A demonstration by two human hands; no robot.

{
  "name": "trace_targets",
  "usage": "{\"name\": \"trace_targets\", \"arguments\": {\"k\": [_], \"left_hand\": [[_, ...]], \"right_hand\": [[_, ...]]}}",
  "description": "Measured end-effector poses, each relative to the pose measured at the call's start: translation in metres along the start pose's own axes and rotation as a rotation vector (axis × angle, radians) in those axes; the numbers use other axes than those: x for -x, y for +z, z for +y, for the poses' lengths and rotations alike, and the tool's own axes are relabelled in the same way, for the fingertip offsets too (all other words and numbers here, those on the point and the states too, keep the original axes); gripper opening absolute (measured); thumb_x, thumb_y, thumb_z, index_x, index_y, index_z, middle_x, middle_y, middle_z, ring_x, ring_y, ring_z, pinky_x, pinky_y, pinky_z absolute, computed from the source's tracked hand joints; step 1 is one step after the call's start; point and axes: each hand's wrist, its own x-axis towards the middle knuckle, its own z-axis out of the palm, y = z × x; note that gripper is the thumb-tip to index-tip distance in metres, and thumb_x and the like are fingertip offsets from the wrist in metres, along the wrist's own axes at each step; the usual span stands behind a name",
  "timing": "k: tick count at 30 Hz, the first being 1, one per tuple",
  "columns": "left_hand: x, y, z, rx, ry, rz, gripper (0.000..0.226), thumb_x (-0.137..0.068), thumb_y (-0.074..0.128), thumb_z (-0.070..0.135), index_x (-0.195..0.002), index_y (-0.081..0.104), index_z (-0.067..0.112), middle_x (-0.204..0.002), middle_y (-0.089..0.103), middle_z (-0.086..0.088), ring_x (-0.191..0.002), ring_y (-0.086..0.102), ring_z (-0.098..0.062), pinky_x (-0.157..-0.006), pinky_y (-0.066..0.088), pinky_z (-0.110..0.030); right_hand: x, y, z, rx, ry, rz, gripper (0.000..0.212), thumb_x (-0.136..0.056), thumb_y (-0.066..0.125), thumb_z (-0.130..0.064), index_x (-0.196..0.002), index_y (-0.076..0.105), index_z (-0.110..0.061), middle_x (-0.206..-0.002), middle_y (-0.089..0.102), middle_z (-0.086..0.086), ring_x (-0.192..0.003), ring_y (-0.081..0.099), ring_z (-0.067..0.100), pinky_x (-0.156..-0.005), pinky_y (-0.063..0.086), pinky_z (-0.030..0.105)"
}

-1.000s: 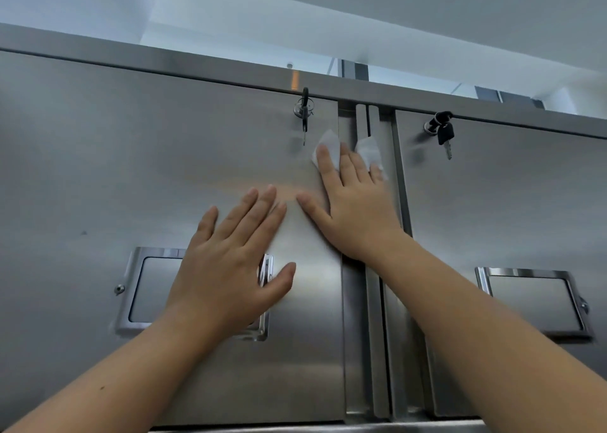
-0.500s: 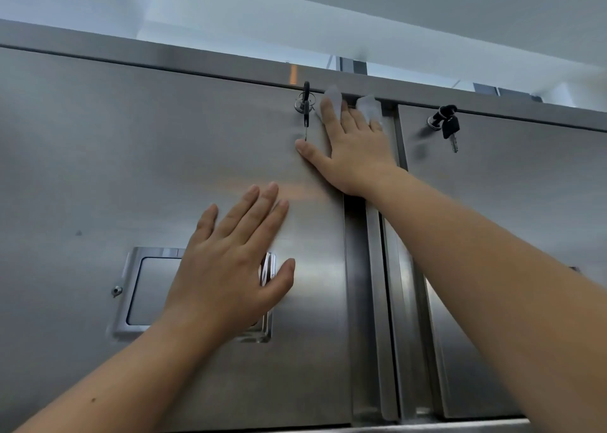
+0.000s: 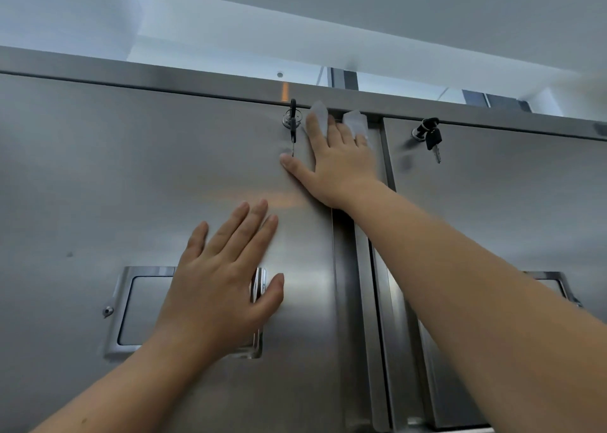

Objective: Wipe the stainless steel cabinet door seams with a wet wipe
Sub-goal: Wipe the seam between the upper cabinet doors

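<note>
Head view looks up at a stainless steel cabinet whose left door (image 3: 98, 186) fills the frame from seven to eleven o'clock, while the right door (image 3: 509, 202) takes the side from two to four o'clock. A pale ceiling (image 3: 394, 12) spans twelve o'clock above the top rail (image 3: 164, 74), which runs across just over both doors. Between the doors the vertical seam (image 3: 345, 284) drops from the rail toward six o'clock, a dark gap flanked by folded steel edges. The right forearm enters from five o'clock and crosses the seam and the right recessed handle (image 3: 555, 284), of which only a corner shows. The left recessed handle (image 3: 144, 307) sits at eight o'clock, its right edge under the left hand (image 3: 216, 281). That hand lies flat on the left door, fingers straight and close together pointing to one o'clock, thumb spread aside, holding nothing. The right hand (image 3: 335, 163) is at the upper end of the seam, fingers straight and thumb stretched toward nine o'clock, pressing the wet wipe (image 3: 320, 117) flat against the steel. The white wipe lies under those fingers, two flaps poking past the fingertips up to the rail's lower edge. A left key (image 3: 292, 127) hangs in its lock just at nine o'clock of the wipe. A black-headed right key (image 3: 432, 140) hangs at three o'clock of the right hand, apart from it.
</note>
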Motion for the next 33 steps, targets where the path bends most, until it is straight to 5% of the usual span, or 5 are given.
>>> {"name": "trace_targets", "arguments": {"k": [7,18,26,33], "left_hand": [[0.001,0.0,0.0,0.004,0.005,-0.005,0.064,-0.08,0.036,0.043,-0.134,0.049,0.01,-0.143,0.04,-0.005,-0.132,0.034,-0.027,-0.101,0.027,-0.05],[0.002,0.0,-0.001,0.022,0.004,0.0,0.063,-0.08,0.036,0.041,-0.135,0.048,0.011,-0.144,0.039,-0.004,-0.133,0.033,-0.026,-0.102,0.023,-0.05],[0.002,0.0,-0.001,0.051,-0.017,-0.014,0.063,-0.081,0.033,0.04,-0.135,0.048,0.011,-0.145,0.038,-0.004,-0.134,0.032,-0.023,-0.103,0.025,-0.049],[0.002,-0.001,0.0,0.06,-0.024,-0.012,0.063,-0.08,0.033,0.038,-0.135,0.048,0.01,-0.145,0.037,-0.005,-0.134,0.033,-0.025,-0.104,0.027,-0.052]], "right_hand": [[0.066,0.025,-0.004,-0.059,-0.092,0.098,0.079,-0.087,0.018,-0.065,-0.15,-0.003,-0.023,-0.156,0.004,0.016,-0.144,0.002,0.025,-0.113,-0.004,0.041],[-0.001,0.002,-0.004,-0.004,0.016,0.005,0.08,-0.088,0.02,-0.069,-0.149,-0.004,-0.025,-0.156,0.004,0.015,-0.143,0.005,0.026,-0.113,0.002,0.046],[0.097,0.023,-0.002,0.001,-0.143,0.041,0.08,-0.083,0.003,-0.07,-0.149,-0.003,-0.025,-0.156,0.008,0.015,-0.144,0.004,0.024,-0.114,0.001,0.041],[0.039,0.011,-0.007,-0.025,-0.009,0.012,0.07,-0.093,0.02,-0.059,-0.149,-0.003,-0.025,-0.156,0.001,0.016,-0.144,0.002,0.027,-0.113,0.0,0.045]]}}
